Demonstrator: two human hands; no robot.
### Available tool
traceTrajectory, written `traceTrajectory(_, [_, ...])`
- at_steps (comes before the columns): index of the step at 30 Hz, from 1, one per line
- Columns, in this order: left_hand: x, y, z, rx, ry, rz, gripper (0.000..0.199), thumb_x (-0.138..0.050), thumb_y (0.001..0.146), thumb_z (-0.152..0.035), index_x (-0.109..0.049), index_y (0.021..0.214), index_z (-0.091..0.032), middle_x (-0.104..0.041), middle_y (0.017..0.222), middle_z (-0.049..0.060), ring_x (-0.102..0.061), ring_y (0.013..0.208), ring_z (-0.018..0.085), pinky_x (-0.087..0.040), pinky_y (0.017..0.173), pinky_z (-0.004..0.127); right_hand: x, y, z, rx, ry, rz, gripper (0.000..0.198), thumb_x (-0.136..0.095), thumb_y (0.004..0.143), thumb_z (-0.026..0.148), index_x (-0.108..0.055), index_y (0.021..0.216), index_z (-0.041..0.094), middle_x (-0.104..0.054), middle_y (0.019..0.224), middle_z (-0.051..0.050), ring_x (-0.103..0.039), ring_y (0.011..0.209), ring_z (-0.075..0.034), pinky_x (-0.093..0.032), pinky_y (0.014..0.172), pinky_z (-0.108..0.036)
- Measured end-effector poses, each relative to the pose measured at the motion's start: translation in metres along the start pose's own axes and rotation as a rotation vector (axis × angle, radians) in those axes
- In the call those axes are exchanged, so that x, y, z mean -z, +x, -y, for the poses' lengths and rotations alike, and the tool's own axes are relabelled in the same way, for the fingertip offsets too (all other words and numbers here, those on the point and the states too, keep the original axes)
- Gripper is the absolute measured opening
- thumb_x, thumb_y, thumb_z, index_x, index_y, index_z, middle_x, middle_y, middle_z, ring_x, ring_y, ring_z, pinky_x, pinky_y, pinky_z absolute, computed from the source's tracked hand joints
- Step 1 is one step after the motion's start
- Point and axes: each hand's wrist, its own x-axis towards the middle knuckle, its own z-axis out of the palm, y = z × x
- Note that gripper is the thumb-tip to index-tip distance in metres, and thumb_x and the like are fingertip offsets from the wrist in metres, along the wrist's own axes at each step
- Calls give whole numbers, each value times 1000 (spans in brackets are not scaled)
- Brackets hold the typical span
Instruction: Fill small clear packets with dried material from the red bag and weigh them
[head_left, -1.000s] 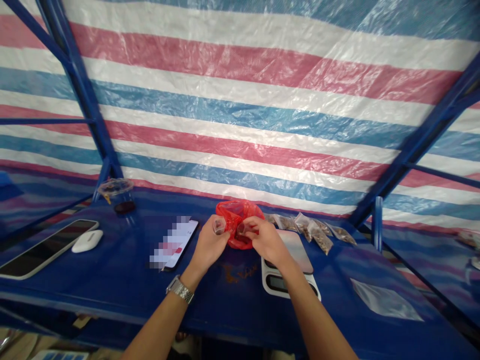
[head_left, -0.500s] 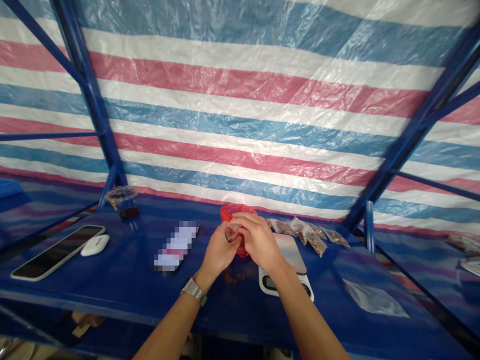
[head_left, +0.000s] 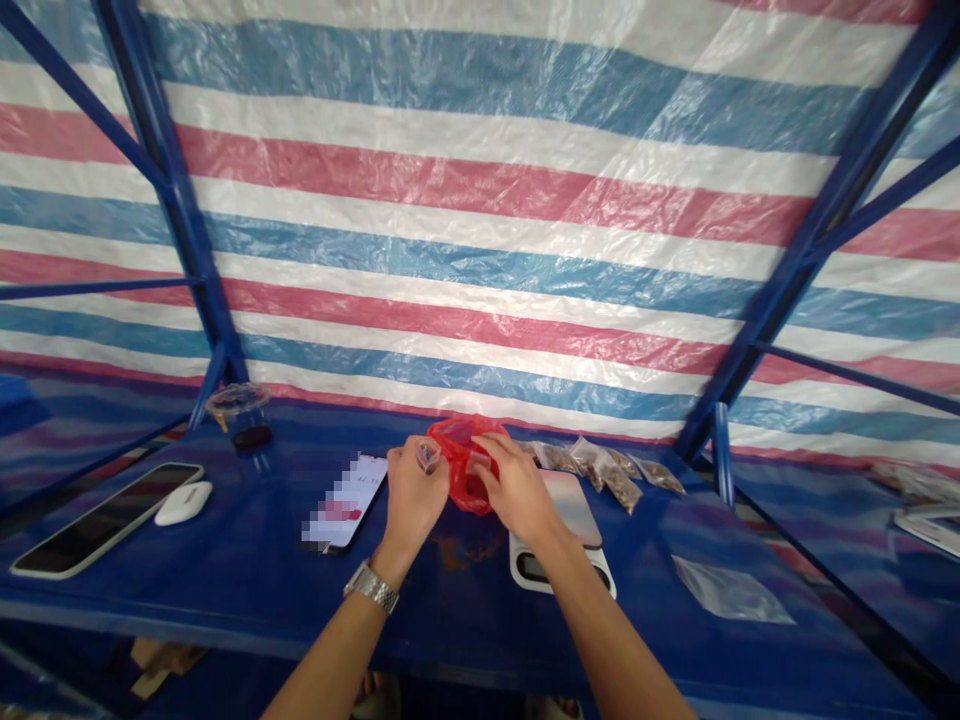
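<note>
Both hands (head_left: 414, 492) (head_left: 517, 487) grip the red bag (head_left: 459, 455); no writing is legible.

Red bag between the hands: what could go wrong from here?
1. The red bag is thin and open, pinched between the left hand and right hand; it might slump and spill.
2. Brown crumbs already lie below.
3. The scale and phone sit close and may get dirtied.

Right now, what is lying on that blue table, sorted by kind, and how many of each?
Red plastic bag: 1
Kitchen scale: 1
Phones or tablets, phone and tablet: 2
White mouse: 1
Clear cup: 1
Empty flat clear pouch: 1
Filled small pouches: about 5, overlapping
Total: about 12
</note>
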Motion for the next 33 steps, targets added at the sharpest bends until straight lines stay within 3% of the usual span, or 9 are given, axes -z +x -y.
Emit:
traceTrajectory(5, [3, -2, -14, -48, -52, -102, 11, -55, 91, -21, -61, 99, -21, -64, 93, 5, -61, 89, 23, -50, 83, 39, 16, -2, 21, 47, 166, -73, 40, -55, 98, 18, -64, 136, 27, -64, 140, -9, -58, 132, -24, -45, 115, -44])
traceTrajectory(10, [-13, -18, -19, -103, -198, 202, 47, -56, 80, -9, -53, 125, -23, -70, 109, 5, -70, 96, 22, -54, 85, 37, 35, -10, 37, 137, 244, -2, 36, -65, 93, 15, -68, 125, 30, -64, 137, -6, -59, 129, -22, -46, 112, -41])
traceTrajectory(14, [-27, -33, -34, -67, -367, 387, 50, -61, 87, -17, -43, 133, -25, -70, 114, 6, -72, 98, 21, -57, 87, 37, 53, -21, 22, 99, 186, -53, 14, -65, 95, 16, -74, 97, 26, -70, 121, -5, -64, 117, -22, -48, 104, -39])
traceTrajectory(19, [-30, -42, -55, -93, -501, 534, 72, -70, 91, -36, -28, 149, -30, -48, 153, 14, -52, 140, 28, -46, 114, 46, 82, -32, -17, -21, 113, -190, 10, -66, 96, 30, -72, 95, 23, -72, 96, -5, -66, 93, -21, -51, 86, -34])
traceTrajectory(21, [-30, -40, -56, -64, -519, 528, 64, -62, 97, -42, -28, 150, -31, -47, 154, 14, -49, 143, 28, -42, 118, 50, 88, -38, -36, -116, 14, -190, 16, -64, 97, 35, -74, 94, 22, -70, 89, -4, -64, 84, -21, -50, 79, -34])
traceTrajectory(23, [-31, -39, -53, -54, -525, 486, 55, -55, 101, -44, -30, 148, -31, -52, 150, 13, -51, 141, 26, -42, 118, 51, 87, -45, -55, -211, -98, -90, 19, -63, 96, 36, -76, 95, 23, -71, 86, -5, -64, 78, -21, -49, 75, -34])
traceTrajectory(26, [-32, -37, -45, -102, -416, 422, 51, -55, 101, -39, -34, 146, -28, -54, 147, 13, -53, 137, 26, -43, 117, 51, 81, -53, -74, -279, -233, 31, 22, -63, 96, 37, -78, 105, 23, -73, 95, -7, -66, 84, -24, -50, 82, -38])
traceTrajectory(30, [-29, -39, -37, -221, -213, 361, 45, -56, 99, -31, -43, 142, -24, -55, 146, 13, -54, 136, 27, -42, 117, 50, 79, -55, -81, -270, -227, -116, 34, -57, 99, 41, -74, 120, 19, -72, 108, -12, -66, 95, -26, -51, 89, -41])
traceTrajectory(33, [-26, -40, -31, -246, -162, 315, 42, -55, 99, -30, -46, 140, -23, -58, 142, 13, -58, 132, 27, -45, 115, 48, 83, -53, -78, -261, -201, -284, 34, -52, 101, 41, -75, 114, 19, -72, 106, -12, -65, 91, -25, -52, 86, -40])
